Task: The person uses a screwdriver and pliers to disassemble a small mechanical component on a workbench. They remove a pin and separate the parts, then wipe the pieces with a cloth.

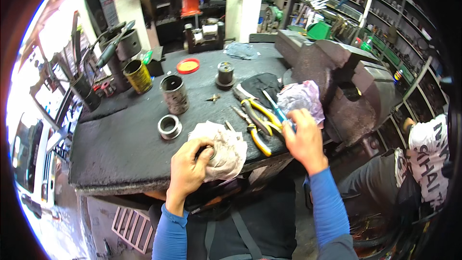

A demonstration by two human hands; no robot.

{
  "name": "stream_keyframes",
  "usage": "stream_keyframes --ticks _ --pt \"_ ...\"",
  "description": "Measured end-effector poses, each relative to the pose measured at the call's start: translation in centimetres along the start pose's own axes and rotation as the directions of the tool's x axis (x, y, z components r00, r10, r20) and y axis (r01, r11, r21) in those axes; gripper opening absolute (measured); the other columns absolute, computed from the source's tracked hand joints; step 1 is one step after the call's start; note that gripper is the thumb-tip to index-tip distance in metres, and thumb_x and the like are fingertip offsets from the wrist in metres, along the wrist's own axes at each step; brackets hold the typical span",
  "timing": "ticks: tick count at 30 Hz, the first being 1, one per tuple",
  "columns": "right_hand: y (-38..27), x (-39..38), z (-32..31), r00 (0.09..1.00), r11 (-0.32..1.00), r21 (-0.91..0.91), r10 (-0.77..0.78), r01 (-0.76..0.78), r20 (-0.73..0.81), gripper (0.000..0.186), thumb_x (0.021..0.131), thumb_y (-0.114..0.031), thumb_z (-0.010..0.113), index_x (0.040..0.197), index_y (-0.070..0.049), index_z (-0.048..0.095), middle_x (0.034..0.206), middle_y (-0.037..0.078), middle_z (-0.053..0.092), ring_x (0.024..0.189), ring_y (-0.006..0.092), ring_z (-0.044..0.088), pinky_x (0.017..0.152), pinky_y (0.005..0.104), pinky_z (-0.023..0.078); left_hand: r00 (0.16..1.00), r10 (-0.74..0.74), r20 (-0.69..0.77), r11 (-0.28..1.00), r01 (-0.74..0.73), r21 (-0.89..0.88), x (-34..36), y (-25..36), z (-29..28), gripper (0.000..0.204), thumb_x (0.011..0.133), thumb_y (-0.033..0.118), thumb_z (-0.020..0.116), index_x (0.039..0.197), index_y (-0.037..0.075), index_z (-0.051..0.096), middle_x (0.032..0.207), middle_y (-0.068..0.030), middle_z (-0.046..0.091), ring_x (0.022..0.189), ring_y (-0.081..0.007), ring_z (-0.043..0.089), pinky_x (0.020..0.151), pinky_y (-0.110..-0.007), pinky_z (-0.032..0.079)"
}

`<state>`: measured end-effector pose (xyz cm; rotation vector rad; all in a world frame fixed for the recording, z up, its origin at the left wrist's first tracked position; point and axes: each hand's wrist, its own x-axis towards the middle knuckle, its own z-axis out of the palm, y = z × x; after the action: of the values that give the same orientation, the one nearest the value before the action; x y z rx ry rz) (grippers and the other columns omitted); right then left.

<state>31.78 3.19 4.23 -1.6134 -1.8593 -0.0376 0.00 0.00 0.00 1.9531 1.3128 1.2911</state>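
Note:
My left hand (188, 163) is closed in a pinch at the bench's front edge, over a crumpled white rag (230, 150). A small dark round part shows at its fingertips, too hidden to name. My right hand (305, 137) is closed on the handle end of a screwdriver (276, 107) with a blue-green handle. Beside the screwdriver lie yellow-and-black pliers (260, 115) and a second yellow-handled tool (258, 139). A stained pale cloth (303, 97) sits just beyond my right hand. Left of the rag rest a metal ring (169, 127) and a worn metal cylinder (174, 95).
A large bench vise (332, 82) fills the right side of the dark workbench (120, 149). Toward the back are a flanged metal part (224, 74), a red lid (187, 65) and a yellow can (138, 77). At the right, another person's leg (370, 175) shows beside the bench.

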Motion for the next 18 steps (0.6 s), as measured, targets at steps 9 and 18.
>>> stream_keyframes --ticks 9,18 --pt "2.3 6.0 0.2 0.89 0.97 -0.191 0.217 -0.15 0.4 0.036 0.085 -0.026 0.076 0.107 0.003 0.077 0.102 0.028 0.075 0.1 0.0437 0.073 0.09 0.0517 0.055 0.997 0.054 0.06 0.998 -0.052 -0.03 -0.3 -0.1 -0.8 0.032 0.086 0.009 0.08 0.116 0.003 0.07 0.111 -0.0158 0.073 0.104 -0.0294 0.071 0.096 -0.037 0.054" --pt "-4.6 -6.5 -5.7 0.849 0.593 0.608 0.37 -0.528 0.376 0.023 0.102 -0.018 0.065 0.119 -0.002 0.065 0.079 0.0 0.061 0.06 0.006 0.055 0.051 0.0233 0.042 0.994 0.025 0.111 0.999 -0.02 -0.045 -0.3 -0.1 -1.3 0.033 0.09 0.009 0.075 0.122 0.001 0.069 0.119 -0.0151 0.073 0.114 -0.0308 0.07 0.103 -0.038 0.052"
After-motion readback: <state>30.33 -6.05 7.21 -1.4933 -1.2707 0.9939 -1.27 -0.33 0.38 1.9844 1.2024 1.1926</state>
